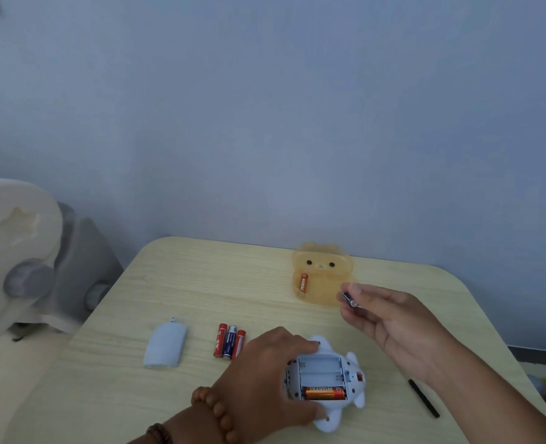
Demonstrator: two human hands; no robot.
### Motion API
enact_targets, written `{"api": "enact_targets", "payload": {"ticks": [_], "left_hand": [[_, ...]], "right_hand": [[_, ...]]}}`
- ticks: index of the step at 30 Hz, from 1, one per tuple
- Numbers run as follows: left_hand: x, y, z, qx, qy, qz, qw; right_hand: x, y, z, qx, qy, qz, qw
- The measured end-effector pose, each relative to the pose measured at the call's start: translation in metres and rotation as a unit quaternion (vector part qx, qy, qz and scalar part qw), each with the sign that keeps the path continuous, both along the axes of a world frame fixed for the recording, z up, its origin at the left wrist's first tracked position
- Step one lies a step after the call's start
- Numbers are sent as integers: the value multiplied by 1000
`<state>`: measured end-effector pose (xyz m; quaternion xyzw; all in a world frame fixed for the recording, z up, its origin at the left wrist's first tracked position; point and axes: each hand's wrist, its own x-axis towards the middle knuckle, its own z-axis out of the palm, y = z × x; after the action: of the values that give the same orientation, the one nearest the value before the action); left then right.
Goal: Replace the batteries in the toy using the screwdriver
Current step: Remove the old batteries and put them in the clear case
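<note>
A pale blue toy (348, 363) lies belly-up near the table's front edge, its battery bay open. One orange battery (324, 393) sits in the nearest slot; the other slots are bare. My left hand (265, 373) grips the toy's left side. My right hand (390, 318) hovers above and right of the toy, pinching a blue battery (349, 299) between fingertips. The battery cover (166, 344) lies at the left. Three loose batteries (229, 341) lie between cover and toy. A black screwdriver (423, 398) lies at the right, partly under my right forearm.
An amber bear-shaped box (324, 277) stands open at the back of the table, one orange battery (303, 282) inside it. The light wood table (201, 283) meets a blue wall. A white and grey chair (41, 251) stands off the table's left side.
</note>
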<state>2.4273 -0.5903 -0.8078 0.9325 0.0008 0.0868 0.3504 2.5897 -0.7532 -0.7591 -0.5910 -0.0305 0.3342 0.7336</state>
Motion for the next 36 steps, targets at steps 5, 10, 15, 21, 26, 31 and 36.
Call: {"api": "enact_targets", "payload": {"ticks": [5, 10, 15, 21, 26, 31, 36], "left_hand": [[0, 2, -1, -18, 13, 3, 1000], [-1, 2, -1, -17, 20, -1, 1000], [-3, 4, -3, -11, 16, -7, 1000], [-5, 6, -3, -12, 11, -11, 1000], [-4, 8, -2, -14, 9, -12, 1000], [-5, 10, -2, -24, 13, -4, 1000], [-6, 12, 0, -14, 17, 3, 1000]], "right_hand": [[21, 24, 8, -267, -321, 90, 904], [40, 67, 8, -363, -496, 171, 770], [54, 85, -2, -400, -497, 214, 739], [63, 84, -12, -395, -460, 209, 767], [69, 88, -18, -398, -459, 212, 765], [64, 86, -10, -402, -468, 218, 756], [17, 43, 28, -322, -551, 100, 764]]}}
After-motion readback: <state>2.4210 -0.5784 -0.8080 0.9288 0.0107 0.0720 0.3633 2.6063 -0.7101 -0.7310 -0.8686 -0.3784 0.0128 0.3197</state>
